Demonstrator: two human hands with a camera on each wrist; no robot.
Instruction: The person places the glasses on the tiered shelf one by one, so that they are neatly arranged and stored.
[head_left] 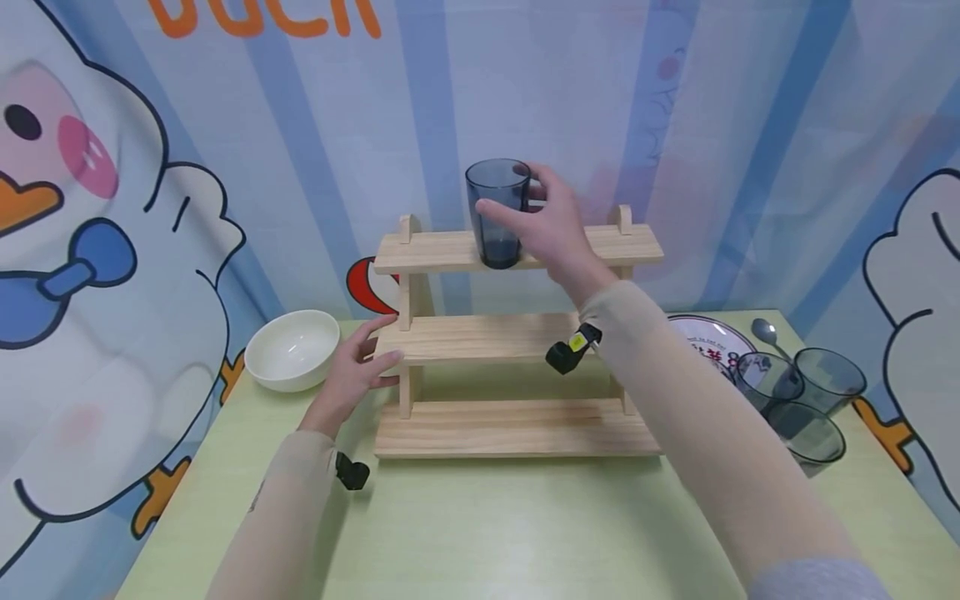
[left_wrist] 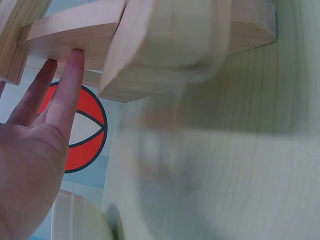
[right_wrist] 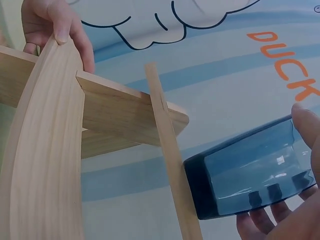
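A three-tier wooden display shelf (head_left: pixel 517 429) stands on the table. My right hand (head_left: pixel 551 225) holds a blue-grey glass tumbler (head_left: pixel 497 237) upright at the top tier, thumb on the near side and fingers round the far side. In the right wrist view the base of the tumbler is right at the edge of the top board (right_wrist: pixel 172 150). My left hand (head_left: pixel 348 379) holds the left end of the middle tier (head_left: pixel 480 337). Its thumb lies at the front corner, and in the left wrist view two extended fingers (left_wrist: pixel 72 95) touch the wood.
A white bowl (head_left: pixel 292 350) sits left of the shelf. To its right stand more glass tumblers (head_left: pixel 828 383), with a metal spoon (head_left: pixel 767 332) and a printed plate (head_left: pixel 701 329) behind them. A patterned curtain (head_left: pixel 330 125) hangs close behind the table (head_left: pixel 487 533).
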